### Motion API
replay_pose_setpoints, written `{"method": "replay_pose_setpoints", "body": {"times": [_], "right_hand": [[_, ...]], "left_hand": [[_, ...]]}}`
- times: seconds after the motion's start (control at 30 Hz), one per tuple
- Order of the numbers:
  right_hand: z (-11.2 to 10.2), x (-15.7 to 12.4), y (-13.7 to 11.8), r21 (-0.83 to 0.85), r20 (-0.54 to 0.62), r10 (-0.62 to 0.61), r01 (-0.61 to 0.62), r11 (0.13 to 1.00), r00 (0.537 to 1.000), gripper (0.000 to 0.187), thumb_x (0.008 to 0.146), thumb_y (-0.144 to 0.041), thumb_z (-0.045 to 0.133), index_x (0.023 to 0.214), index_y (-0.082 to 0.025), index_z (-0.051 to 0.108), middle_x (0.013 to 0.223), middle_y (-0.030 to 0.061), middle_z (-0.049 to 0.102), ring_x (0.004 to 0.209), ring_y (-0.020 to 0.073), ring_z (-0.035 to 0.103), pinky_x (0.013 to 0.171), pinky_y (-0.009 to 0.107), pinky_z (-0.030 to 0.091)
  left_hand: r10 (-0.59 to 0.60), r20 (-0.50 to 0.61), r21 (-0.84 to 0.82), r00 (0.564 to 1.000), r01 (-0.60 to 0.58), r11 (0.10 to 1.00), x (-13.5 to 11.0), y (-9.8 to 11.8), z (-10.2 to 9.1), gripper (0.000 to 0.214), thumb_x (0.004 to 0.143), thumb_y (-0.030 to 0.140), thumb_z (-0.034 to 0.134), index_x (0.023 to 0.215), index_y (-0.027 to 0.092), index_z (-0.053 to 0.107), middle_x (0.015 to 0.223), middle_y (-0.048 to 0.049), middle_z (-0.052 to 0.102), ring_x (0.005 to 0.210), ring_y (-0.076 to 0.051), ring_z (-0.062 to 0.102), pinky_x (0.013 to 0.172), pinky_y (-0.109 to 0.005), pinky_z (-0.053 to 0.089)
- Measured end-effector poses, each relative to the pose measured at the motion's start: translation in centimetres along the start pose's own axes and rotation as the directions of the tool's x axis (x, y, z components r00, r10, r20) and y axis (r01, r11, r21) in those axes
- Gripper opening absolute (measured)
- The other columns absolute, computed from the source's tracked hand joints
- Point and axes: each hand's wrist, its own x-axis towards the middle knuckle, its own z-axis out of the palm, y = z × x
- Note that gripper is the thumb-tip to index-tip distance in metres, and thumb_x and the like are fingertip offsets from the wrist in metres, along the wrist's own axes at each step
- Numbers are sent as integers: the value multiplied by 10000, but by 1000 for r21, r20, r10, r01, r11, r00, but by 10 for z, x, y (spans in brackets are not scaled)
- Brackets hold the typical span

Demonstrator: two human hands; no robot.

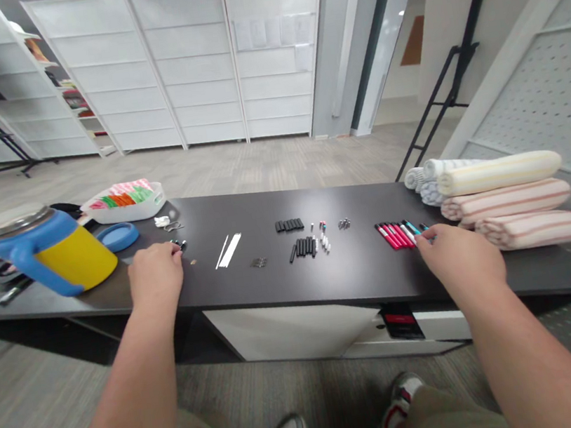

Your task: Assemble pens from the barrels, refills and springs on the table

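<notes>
— See what on the worktop [221, 212], largest first?
— Rolled towels [503, 173] stacked by the right edge; a blue-and-yellow jug [65, 252] near the left edge.
— And next?
— Over the front edge, toward the right edge, right hand [459, 257], fingertips bent together at the end of a row of red and teal pens [395, 235]; nearer the left edge, left hand [156, 275], fingers curled at small dark pieces [179, 244]. Cannot tell whether gripping, either side.
— Smaller?
— Black tubes [305, 246] midway between front and back edges.
</notes>
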Motion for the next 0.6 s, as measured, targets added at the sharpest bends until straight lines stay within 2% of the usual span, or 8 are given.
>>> {"method": "replay_pose_setpoints", "body": {"times": [0.2,0.33,0.43,0.53,0.6], "right_hand": [[-1,4,2,5,78,18,-19,1000,997,333,878,-443,596,967,-220,829,849,193,771,724,371,709,644,451,486],[-1,5,2,11,118,36,-38,999,992,309,850,-446,625,898,-217,827,810,200,761,701,383,705,645,476,495],[-1,4,1,-12,144,39,-38,999,989,330,874,-444,588,856,-214,824,800,202,756,724,395,707,657,485,494],[-5,2,0,-19,112,56,-54,998,992,356,887,-464,571,885,-216,827,816,207,759,741,404,701,632,472,467],[-10,0,-2,-8,31,69,-68,998,997,387,900,-500,564,936,-214,823,833,207,763,736,394,692,614,450,439]], "left_hand": [[72,-19,-104,997,-74,992,-3,16,-4,261,975,308,561,1096,205,768,1143,-121,758,1103,-341,657,989,-407,489],[60,80,-315,995,-31,949,-7,33,-10,225,957,336,602,1036,230,783,1040,-62,787,997,-280,710,929,-346,520],[78,130,-376,988,-24,926,-10,43,-12,220,949,350,615,980,229,796,990,-52,795,957,-268,723,882,-330,532],[99,126,-376,987,-45,925,-12,48,-11,239,945,371,624,946,215,805,989,-69,797,954,-279,725,879,-342,537],[100,130,-378,986,-44,925,-13,50,-10,242,937,386,639,924,213,808,969,-73,795,936,-283,725,861,-348,540]]}}
